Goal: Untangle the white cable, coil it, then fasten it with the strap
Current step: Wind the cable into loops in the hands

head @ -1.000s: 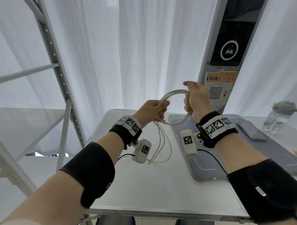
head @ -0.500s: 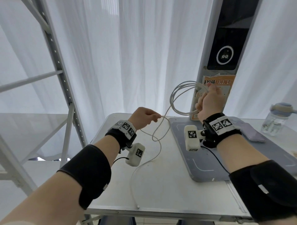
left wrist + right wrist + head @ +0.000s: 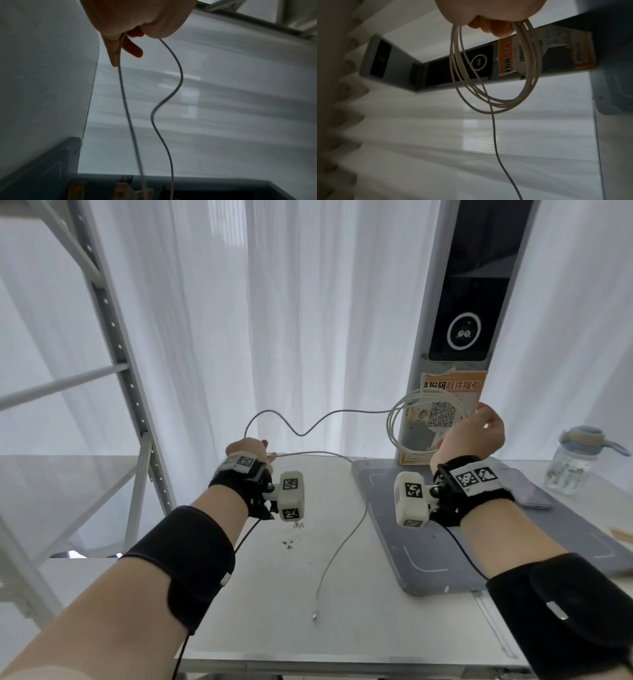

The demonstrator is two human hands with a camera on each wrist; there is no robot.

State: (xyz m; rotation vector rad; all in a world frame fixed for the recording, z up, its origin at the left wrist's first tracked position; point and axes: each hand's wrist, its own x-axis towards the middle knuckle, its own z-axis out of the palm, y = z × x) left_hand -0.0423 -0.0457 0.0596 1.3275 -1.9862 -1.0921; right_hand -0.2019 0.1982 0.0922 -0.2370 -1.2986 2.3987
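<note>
Right now both hands are up above the table (image 3: 274, 611), well apart, with the white cable (image 3: 308, 428) strung between them. The right hand (image 3: 471, 436) is closed around a bundle of several loops; the coil (image 3: 494, 65) stands roughly upright on its edge, hanging off the fingers (image 3: 500, 29) toward the left hand. From the top of that coil a single strand runs sideways toward the left hand, dipping once and then arching up before it drops into the fist. The left hand (image 3: 248, 450) is curled on the cable, the strand passing through it, and in the left wrist view one finger (image 3: 114, 54) lies stretched along the line. From there the free length runs back toward the right hand, then bends and trails down toward the person, lying on the table between the two forearms, its plug end (image 3: 314, 616) pointing at the near edge. Beyond the right hand stands a grey post (image 3: 445, 302) with an orange notice (image 3: 455, 385); a water bottle (image 3: 575, 463) sits out past that hand's outer side.
</note>
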